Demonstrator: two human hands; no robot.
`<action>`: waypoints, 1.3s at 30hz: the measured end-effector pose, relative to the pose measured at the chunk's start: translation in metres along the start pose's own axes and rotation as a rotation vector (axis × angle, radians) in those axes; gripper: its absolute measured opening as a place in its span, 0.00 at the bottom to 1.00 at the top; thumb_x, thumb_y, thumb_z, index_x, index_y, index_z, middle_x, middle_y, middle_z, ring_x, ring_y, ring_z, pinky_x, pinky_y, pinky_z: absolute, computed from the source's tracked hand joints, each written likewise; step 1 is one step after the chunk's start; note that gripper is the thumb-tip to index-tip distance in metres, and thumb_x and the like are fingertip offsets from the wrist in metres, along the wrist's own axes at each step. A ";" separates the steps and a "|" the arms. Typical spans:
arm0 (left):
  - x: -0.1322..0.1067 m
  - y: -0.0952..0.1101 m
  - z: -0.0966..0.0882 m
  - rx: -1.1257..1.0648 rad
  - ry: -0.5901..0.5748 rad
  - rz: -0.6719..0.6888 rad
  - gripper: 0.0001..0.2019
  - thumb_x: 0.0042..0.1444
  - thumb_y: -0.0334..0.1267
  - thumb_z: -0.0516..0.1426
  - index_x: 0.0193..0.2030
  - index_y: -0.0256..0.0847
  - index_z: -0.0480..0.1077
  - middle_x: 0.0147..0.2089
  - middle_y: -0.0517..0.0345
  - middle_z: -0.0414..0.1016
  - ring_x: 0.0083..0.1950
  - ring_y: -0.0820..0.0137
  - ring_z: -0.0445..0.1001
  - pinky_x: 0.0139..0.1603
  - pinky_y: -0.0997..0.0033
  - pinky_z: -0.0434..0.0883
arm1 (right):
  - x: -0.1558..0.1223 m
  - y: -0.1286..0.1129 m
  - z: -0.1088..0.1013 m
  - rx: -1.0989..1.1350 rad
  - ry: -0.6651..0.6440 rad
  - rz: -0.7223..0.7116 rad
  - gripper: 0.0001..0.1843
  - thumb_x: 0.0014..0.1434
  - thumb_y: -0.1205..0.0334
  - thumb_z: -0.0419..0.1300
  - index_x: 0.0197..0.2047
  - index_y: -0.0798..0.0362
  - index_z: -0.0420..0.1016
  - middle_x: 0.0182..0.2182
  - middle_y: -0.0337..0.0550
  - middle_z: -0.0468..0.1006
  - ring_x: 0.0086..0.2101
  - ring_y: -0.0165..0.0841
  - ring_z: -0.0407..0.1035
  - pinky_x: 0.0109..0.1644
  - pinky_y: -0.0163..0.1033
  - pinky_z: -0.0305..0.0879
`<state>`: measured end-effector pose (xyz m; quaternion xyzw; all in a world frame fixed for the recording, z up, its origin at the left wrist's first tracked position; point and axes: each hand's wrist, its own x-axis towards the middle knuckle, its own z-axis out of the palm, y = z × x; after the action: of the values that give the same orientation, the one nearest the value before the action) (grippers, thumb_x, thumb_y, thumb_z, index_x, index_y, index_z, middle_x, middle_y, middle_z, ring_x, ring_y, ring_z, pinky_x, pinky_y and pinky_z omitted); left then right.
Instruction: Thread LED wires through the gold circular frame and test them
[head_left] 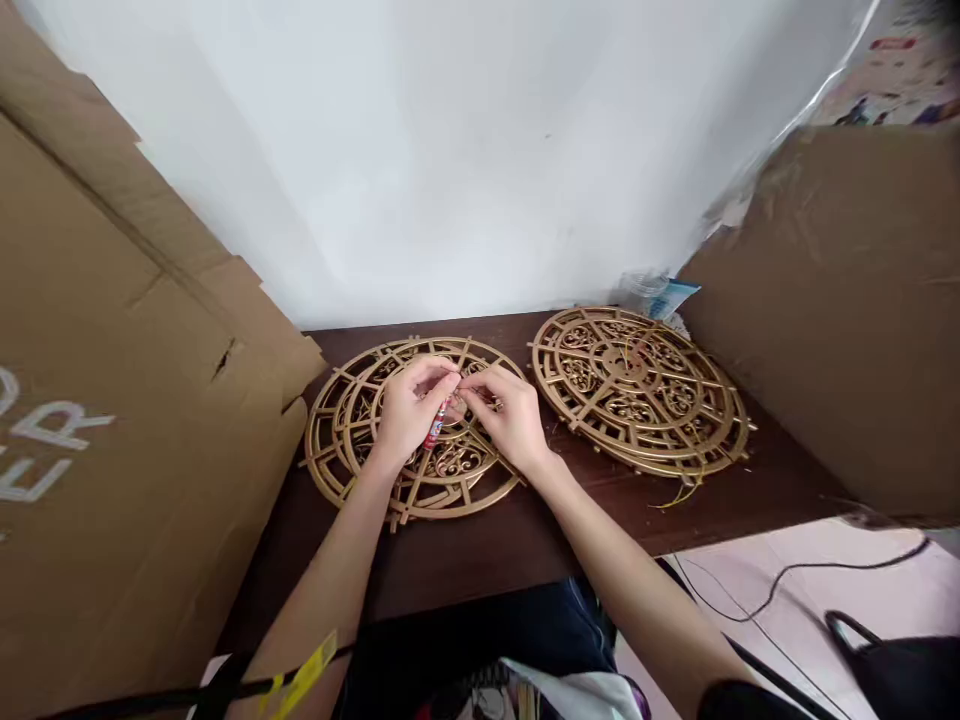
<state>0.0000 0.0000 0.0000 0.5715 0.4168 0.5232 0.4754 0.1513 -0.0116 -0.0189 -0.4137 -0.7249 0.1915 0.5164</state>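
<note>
Two gold openwork discs lie on a dark wooden table (pixel 487 545). Over the middle of the left disc (pixel 337 440), which looks like a stack of such pieces, both my hands meet. My left hand (pixel 409 410) is closed around a small red and white tube (pixel 436 424) that points down at the disc. My right hand (pixel 510 415) is pinched at the top of the same tube, fingertips against those of the left. The right disc (pixel 641 390) lies untouched, with thin yellow wires (pixel 679 492) trailing from its front edge.
A large cardboard box (pixel 112 420) stands against the table's left side and a cardboard sheet (pixel 840 310) leans at the right. A plastic bottle (pixel 649 293) sits by the white wall. A black cable (pixel 787 575) runs over the pale floor at the lower right.
</note>
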 end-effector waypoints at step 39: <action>0.008 -0.002 -0.004 -0.495 0.447 -0.282 0.05 0.60 0.30 0.58 0.34 0.36 0.66 0.25 0.61 0.73 0.25 0.77 0.73 0.31 0.76 0.75 | -0.008 -0.005 0.011 0.139 -0.282 -0.188 0.06 0.59 0.70 0.58 0.39 0.51 0.73 0.31 0.38 0.72 0.33 0.29 0.68 0.39 0.35 0.66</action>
<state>-0.0033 0.0084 -0.0002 0.2476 0.4457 0.6496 0.5640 0.1408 -0.0197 -0.0245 -0.2766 -0.8105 0.2482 0.4527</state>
